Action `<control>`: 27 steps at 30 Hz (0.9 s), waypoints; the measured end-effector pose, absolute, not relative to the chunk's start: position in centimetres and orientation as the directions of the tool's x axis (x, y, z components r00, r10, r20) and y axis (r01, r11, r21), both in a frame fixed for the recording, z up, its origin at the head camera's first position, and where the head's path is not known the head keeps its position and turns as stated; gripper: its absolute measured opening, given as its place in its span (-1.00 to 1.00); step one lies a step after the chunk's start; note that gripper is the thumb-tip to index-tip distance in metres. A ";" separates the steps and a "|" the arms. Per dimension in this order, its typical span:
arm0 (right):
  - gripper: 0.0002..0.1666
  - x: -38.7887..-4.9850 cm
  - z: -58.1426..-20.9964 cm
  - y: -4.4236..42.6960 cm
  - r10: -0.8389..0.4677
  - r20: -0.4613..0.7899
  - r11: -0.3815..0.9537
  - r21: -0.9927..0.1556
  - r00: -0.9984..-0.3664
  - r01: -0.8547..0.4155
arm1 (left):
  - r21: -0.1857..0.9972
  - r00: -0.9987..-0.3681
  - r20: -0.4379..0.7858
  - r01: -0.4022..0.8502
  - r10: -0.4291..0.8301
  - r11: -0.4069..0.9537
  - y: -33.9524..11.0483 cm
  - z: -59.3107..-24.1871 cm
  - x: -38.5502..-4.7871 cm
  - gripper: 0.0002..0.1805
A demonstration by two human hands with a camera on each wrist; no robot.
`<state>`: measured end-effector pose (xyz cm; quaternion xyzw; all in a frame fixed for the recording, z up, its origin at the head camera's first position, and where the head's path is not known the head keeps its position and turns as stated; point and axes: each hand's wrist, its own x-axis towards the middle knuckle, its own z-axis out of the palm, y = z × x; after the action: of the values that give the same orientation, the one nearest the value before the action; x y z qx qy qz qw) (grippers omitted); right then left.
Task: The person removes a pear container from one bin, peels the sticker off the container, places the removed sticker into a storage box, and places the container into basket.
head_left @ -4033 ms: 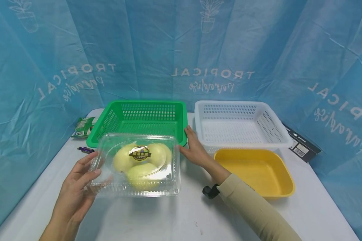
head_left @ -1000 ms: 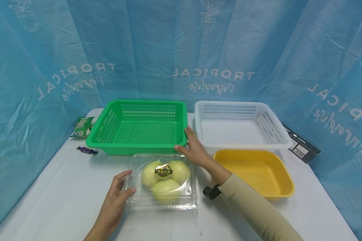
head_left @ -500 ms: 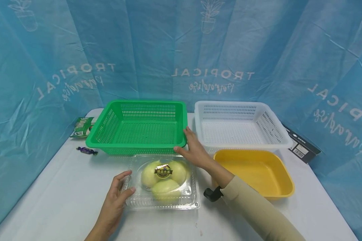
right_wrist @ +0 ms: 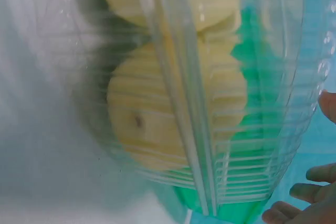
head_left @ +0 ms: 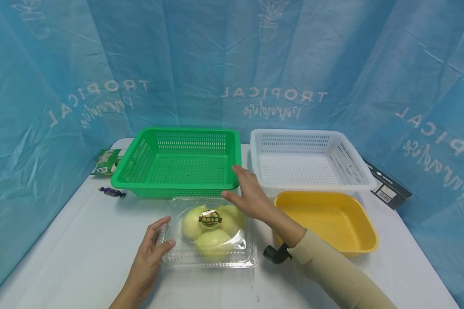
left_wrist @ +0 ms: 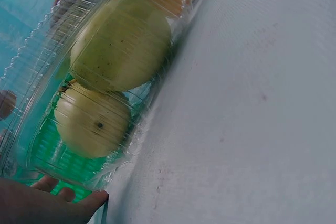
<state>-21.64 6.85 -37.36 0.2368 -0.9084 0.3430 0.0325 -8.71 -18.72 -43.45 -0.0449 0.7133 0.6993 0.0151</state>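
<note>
Three pale yellow fruits (head_left: 212, 240) sit in a clear box (head_left: 185, 257) on the white table (head_left: 69, 257), just in front of the green basket (head_left: 178, 186); the left hand (head_left: 146, 259) grips the box's left edge; the right hand (head_left: 254, 199) – fingers apart – is by the basket's near right corner; whether it touches, I cannot tell.

Looks like a curtained tabletop booth; can't tell what kind of room it's in. Blue curtain (head_left: 201, 56), mirrored TROPICAL Paradise print, closes it in well beyond the right fingers (head_left: 242, 174) and along both sides. White-covered table (head_left: 69, 257) under them. Green basket (head_left: 175, 186) just by them, white basket (head_left: 294, 169) and yellow basin (head_left: 325, 227) to their right.
</note>
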 end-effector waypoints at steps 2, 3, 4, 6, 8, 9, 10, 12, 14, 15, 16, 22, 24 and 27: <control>-0.06 -21.4 -37.2 6.7 -0.409 0.237 0.655 -0.597 -0.881 -0.464 | 0.996 -0.996 -0.081 -0.082 -0.039 0.020 -18.7 -43.5 -8.7 -0.37; -0.07 -21.4 -37.2 6.7 -0.411 0.245 0.655 -0.591 -0.878 -0.471 | 0.997 -0.996 -0.077 -0.078 -0.038 0.019 -18.7 -43.5 -8.7 -0.37; -0.08 -21.3 -37.1 6.6 -0.413 0.252 0.654 -0.586 -0.875 -0.477 | 0.997 -0.997 -0.073 -0.074 -0.038 0.019 -18.7 -43.5 -8.7 -0.37; -0.10 -21.1 -37.0 6.4 -0.423 0.262 0.651 -0.578 -0.868 -0.492 | 0.998 -0.997 -0.064 -0.065 -0.037 0.018 -18.6 -43.4 -8.7 -0.38; -0.11 -20.9 -36.9 6.2 -0.433 0.264 0.653 -0.567 -0.862 -0.502 | 0.998 -0.998 -0.058 -0.059 -0.040 0.023 -18.6 -43.5 -8.6 -0.39; -0.11 -20.8 -36.9 6.2 -0.439 0.264 0.652 -0.564 -0.859 -0.507 | 0.998 -0.997 -0.057 -0.058 -0.042 0.027 -18.6 -43.4 -8.6 -0.39; -0.12 -20.7 -36.8 6.1 -0.445 0.263 0.650 -0.563 -0.856 -0.510 | 0.998 -0.997 -0.056 -0.058 -0.044 0.030 -18.6 -43.4 -8.6 -0.40; -0.14 -20.5 -36.8 6.0 -0.456 0.261 0.648 -0.558 -0.851 -0.519 | 0.998 -0.997 -0.058 -0.059 -0.046 0.032 -18.6 -43.4 -8.7 -0.40; -0.15 -20.4 -36.8 5.9 -0.465 0.259 0.647 -0.554 -0.847 -0.524 | 0.998 -0.997 -0.062 -0.063 -0.047 0.030 -18.6 -43.4 -8.6 -0.41; -0.16 -20.3 -36.8 5.8 -0.469 0.260 0.643 -0.555 -0.844 -0.528 | 0.997 -0.997 -0.064 -0.065 -0.047 0.029 -18.5 -43.4 -8.6 -0.41; -0.16 -20.3 -36.8 5.7 -0.472 0.262 0.640 -0.555 -0.842 -0.531 | 0.997 -0.997 -0.067 -0.068 -0.048 0.027 -18.5 -43.4 -8.6 -0.41; -0.19 -19.9 -36.7 5.3 -0.513 0.272 0.608 -0.555 -0.814 -0.568 | 0.997 -0.996 -0.070 -0.072 -0.051 0.026 -18.5 -43.4 -8.6 -0.42; -0.19 -19.8 -36.8 5.2 -0.533 0.264 0.601 -0.551 -0.804 -0.579 | 0.998 -0.997 -0.064 -0.065 -0.049 0.024 -18.5 -43.4 -8.6 -0.42; -0.22 -19.6 -37.0 5.0 -0.561 0.254 0.591 -0.544 -0.788 -0.596 | 0.998 -0.997 -0.057 -0.058 -0.048 0.024 -18.6 -43.5 -8.6 -0.42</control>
<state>-19.64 4.99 -36.97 0.3245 -0.8914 0.3151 0.0278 -8.56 -18.58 -43.46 -0.0370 0.7157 0.6974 0.0039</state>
